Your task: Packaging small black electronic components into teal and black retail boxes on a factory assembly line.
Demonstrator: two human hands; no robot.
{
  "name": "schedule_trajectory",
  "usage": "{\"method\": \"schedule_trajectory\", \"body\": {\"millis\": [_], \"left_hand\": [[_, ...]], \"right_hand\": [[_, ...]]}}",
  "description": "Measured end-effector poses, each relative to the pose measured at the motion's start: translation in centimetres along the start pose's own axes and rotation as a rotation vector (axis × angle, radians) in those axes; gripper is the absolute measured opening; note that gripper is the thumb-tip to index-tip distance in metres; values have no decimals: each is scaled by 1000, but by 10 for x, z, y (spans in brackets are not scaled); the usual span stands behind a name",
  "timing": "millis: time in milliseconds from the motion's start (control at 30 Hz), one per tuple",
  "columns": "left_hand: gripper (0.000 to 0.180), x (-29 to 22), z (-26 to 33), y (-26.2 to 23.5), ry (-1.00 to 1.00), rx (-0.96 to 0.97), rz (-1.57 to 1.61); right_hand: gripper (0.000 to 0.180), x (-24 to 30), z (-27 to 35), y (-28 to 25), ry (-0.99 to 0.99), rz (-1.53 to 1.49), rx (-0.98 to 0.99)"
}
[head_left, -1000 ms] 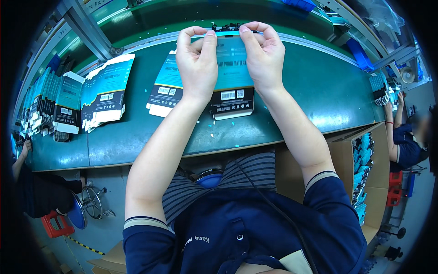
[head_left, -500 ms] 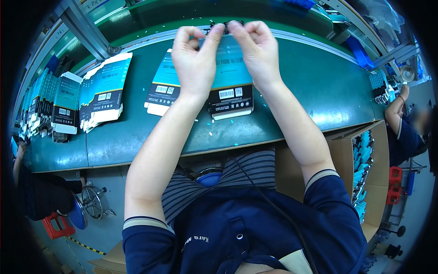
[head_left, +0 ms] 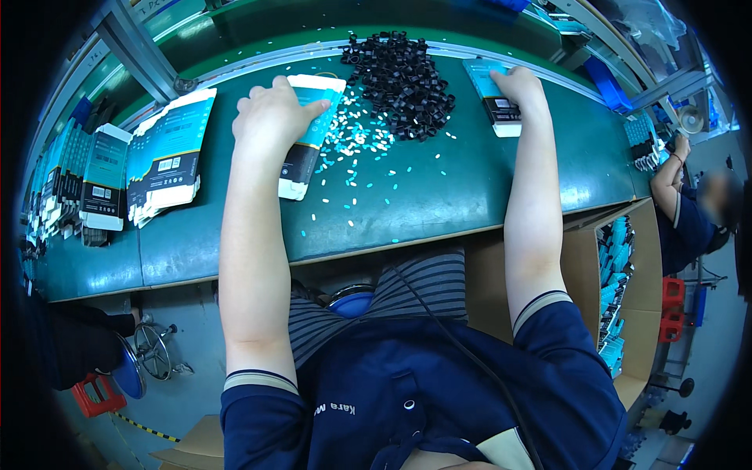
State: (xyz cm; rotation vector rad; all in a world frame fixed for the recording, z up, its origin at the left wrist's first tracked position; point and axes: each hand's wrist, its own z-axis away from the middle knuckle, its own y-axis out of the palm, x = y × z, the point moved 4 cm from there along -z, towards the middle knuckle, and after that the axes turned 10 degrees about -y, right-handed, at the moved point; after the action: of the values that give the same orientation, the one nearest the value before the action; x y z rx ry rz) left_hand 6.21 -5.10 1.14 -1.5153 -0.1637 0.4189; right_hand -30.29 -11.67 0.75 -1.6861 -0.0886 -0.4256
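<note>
My left hand [head_left: 270, 117] lies over a teal-and-black flat carton [head_left: 301, 159], its fingers spread and its thumb stretched across the carton's upper part. The hand covers much of that carton's left side. At the far right of the work area, my right hand [head_left: 523, 86] has its fingers closed at the upper edge of another teal-and-black carton [head_left: 493, 103] with a white end flap. Between the hands sits a heap of small black hollow pieces [head_left: 403, 82]. Small white and teal oval bits [head_left: 356, 133] lie scattered beside the heap.
Stacked flat cartons [head_left: 168, 160] stand on the left of the green table [head_left: 439, 211]. A cardboard box [head_left: 646, 274] filled with cartons is at my right. Behind the table runs a green conveyor [head_left: 290, 31]. A co-worker [head_left: 677, 188] is at the right.
My hands have moved apart, the left one toward the left carton and the right one to the right with a carton. The black heap and scattered bits are now uncovered.
</note>
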Motion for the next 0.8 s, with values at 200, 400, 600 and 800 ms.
{"method": "schedule_trajectory", "body": {"millis": [200, 400, 600, 800], "left_hand": [[72, 3, -3, 0, 29, -77, 52], [65, 12, -16, -13, 173, -300, 365], [69, 5, -12, -16, 196, 162, 1175], [57, -12, 2, -14, 325, 380, 1544]], "right_hand": [[36, 50, 11, 15, -531, -270, 42], [36, 73, 28, 26, -480, -247, 175], [38, 67, 31, 23, -444, -196, 148], [21, 59, 26, 8, -361, -213, 116]]}}
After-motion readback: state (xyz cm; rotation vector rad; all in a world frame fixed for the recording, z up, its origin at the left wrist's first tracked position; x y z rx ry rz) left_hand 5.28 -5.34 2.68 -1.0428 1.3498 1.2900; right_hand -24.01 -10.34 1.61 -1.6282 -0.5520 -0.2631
